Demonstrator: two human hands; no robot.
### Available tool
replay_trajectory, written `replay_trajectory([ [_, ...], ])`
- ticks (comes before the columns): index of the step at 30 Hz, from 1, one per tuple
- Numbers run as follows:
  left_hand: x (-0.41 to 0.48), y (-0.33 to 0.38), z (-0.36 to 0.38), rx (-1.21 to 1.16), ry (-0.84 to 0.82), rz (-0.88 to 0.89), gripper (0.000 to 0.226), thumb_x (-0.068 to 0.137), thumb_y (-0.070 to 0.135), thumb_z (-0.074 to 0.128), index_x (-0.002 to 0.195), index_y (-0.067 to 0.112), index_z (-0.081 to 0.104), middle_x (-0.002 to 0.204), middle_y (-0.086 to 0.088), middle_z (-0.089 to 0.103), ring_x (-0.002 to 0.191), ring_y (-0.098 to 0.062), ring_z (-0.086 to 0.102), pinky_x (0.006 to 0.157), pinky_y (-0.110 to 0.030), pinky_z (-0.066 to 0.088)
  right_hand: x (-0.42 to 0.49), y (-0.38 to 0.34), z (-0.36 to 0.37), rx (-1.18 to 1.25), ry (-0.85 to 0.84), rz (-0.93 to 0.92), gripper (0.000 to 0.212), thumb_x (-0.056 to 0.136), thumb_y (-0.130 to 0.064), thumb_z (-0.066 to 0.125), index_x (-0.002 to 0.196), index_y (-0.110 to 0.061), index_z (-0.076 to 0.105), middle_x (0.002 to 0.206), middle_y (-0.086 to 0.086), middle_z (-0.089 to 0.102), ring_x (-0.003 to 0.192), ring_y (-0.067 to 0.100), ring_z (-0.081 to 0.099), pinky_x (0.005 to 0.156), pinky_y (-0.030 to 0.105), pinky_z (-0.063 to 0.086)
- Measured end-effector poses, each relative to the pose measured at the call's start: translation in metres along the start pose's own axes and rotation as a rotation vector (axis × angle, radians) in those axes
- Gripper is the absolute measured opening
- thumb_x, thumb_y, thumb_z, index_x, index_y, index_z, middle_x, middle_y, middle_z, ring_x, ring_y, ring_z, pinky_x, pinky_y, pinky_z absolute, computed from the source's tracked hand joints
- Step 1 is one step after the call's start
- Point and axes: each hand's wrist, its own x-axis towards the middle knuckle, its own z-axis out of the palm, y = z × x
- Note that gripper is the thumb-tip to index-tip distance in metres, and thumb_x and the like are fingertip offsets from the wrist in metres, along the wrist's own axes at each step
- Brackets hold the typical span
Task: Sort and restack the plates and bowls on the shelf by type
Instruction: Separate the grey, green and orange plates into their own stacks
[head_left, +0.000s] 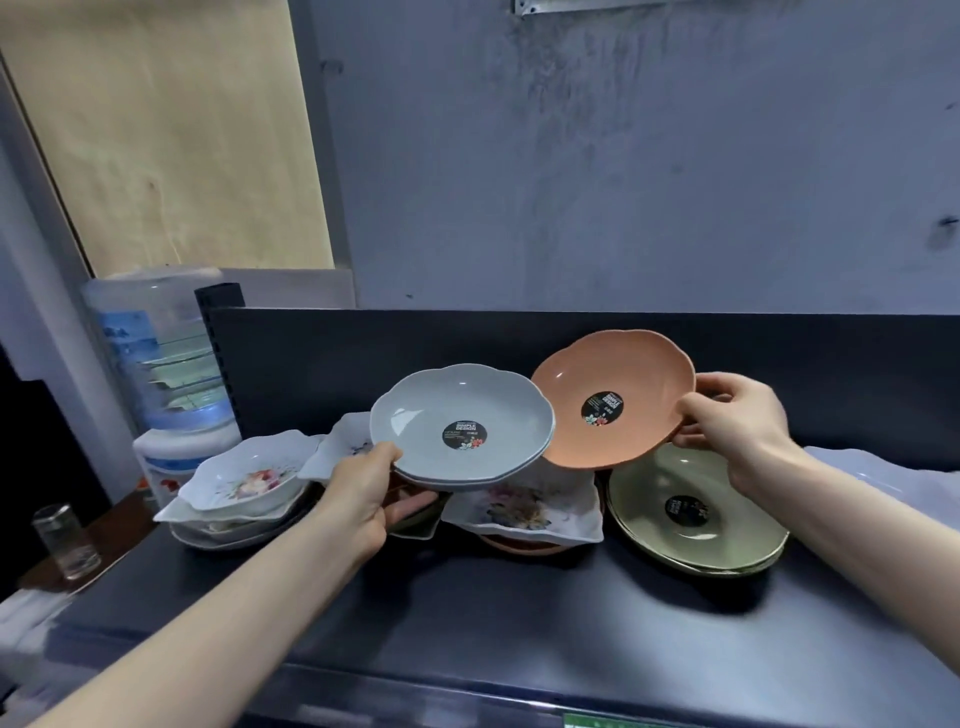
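Observation:
My left hand (363, 488) grips the near-left rim of a small stack of grey scalloped plates (447, 410), held above the shelf. My right hand (737, 421) pinches the right rim of an orange scalloped plate (571, 384), tilted toward me and lifted over a stack of green plates (727, 540) on the shelf's right. Below the grey plates sits a white floral square bowl (524, 512) on an orange dish (519, 545). At the left stands a stack of white floral bowls (244, 483). Each plain plate carries a round black sticker.
The dark shelf (467, 618) has a low back panel (363, 343). A water dispenser bottle (161, 358) stands at the left behind the shelf, and a glass (65, 540) sits on a side table. White packaging (893, 478) lies at the far right.

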Motion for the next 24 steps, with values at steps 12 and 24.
replay_trajectory([
  [12,-0.009,-0.015,0.005,-0.017,0.065,0.019,0.016,0.090,0.002,0.045,0.105,0.004,0.051,0.080,-0.012,0.050,0.070,-0.021,0.051,0.038,-0.032,0.055,0.018,-0.016,-0.043,0.074,0.052,-0.031,0.029,0.082,0.002,0.054,0.101,-0.015,0.067,0.078,0.011,0.065,0.047,0.018,0.061,0.037,0.017,0.050],
  [24,-0.042,-0.025,-0.003,-0.045,0.128,0.025,0.010,0.090,0.002,0.049,0.084,0.009,0.054,0.091,-0.015,0.055,0.072,-0.023,0.054,0.037,-0.028,0.053,-0.005,-0.019,-0.003,0.246,-0.356,0.194,0.027,0.084,0.008,0.054,0.109,0.000,0.063,0.077,0.017,0.061,0.060,0.026,0.059,0.042,0.021,0.055],
])
